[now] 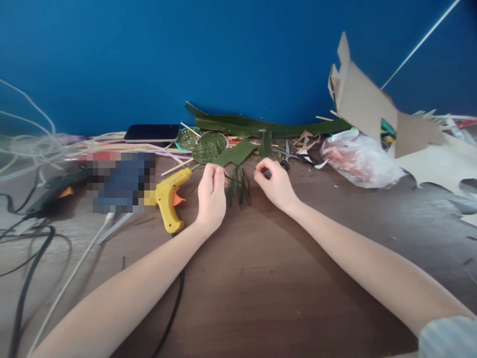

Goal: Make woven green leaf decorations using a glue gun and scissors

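My left hand [212,196] is closed, its thumb and fingers pinched on a thin green leaf strip that shows at its right side. Across from it, my right hand [276,183] pinches the tip of a thin strip between thumb and forefinger. Whether both hold the same strip I cannot tell. Between the hands, narrow cut leaf strips [240,191] hang over the table like a fringe. Wider green leaf pieces [238,151] lie just behind. Left of my left hand rests a yellow glue gun [169,199] with an orange trigger.
Scissors [286,154] lie behind my right hand. Long green leaves [261,128] run along the blue wall. Round leaf-covered discs [209,147], a phone [152,132], and cables [28,278] are at left. A plastic bag [359,159] and cut cardboard [372,107] stand at right.
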Demonstrator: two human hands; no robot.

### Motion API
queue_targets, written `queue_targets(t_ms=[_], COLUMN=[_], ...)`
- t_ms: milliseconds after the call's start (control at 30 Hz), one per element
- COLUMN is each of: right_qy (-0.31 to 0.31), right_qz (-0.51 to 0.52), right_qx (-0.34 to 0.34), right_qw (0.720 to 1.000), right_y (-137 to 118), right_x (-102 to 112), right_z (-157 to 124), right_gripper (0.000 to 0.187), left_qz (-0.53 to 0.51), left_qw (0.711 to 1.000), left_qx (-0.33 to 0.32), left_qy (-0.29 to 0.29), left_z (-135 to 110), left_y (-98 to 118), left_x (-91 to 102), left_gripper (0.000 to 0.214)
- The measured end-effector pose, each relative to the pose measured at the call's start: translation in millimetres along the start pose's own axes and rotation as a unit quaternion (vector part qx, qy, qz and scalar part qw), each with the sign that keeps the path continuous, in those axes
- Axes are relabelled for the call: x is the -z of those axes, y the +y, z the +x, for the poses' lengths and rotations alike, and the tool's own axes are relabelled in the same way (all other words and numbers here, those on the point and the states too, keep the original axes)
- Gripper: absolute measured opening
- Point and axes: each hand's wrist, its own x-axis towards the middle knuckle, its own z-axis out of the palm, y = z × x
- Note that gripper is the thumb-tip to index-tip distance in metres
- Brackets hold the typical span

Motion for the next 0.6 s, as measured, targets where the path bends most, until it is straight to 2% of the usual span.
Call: queue_targets(t_ms=[67,133,233,367,467,600], right_qy=[0.018,0.014,-0.025,-0.053,-0.059,-0.073], right_qz=[-0.006,-0.007,-0.022,-0.069,-0.086,-0.093], right_qx=[-0.018,-0.020,-0.002,0.018,0.014,0.018], right_qw=[1.000,1.000,0.999,0.996,0.994,0.993], right_y=[1.6,1.7,0.4,-0.3,-0.5,-1.3], right_x=[-0.5,-0.7,-1.4,-4.0,-5.2,-4.6], right_z=[1.0,1.3,0.5,-1.2,-1.8,-2.0], right_gripper=[0.013,0.014,0.014,0.012,0.010,0.007], left_qz=[0.013,0.034,0.124,0.285,0.333,0.358], left_qw=[1.000,0.999,0.991,0.950,0.931,0.920], left_qx=[0.002,0.014,0.040,0.024,0.008,0.003], left_qy=[0.022,0.012,-0.040,-0.126,-0.149,-0.157], left_z=[0.2,1.4,4.4,6.9,6.8,5.2], left_y=[0.6,0.4,-1.3,-4.5,-6.0,-5.4], left_x=[0.6,0.4,-1.9,-5.6,-5.7,-4.3], left_gripper=[0.026,0.026,0.026,0.018,0.015,0.015])
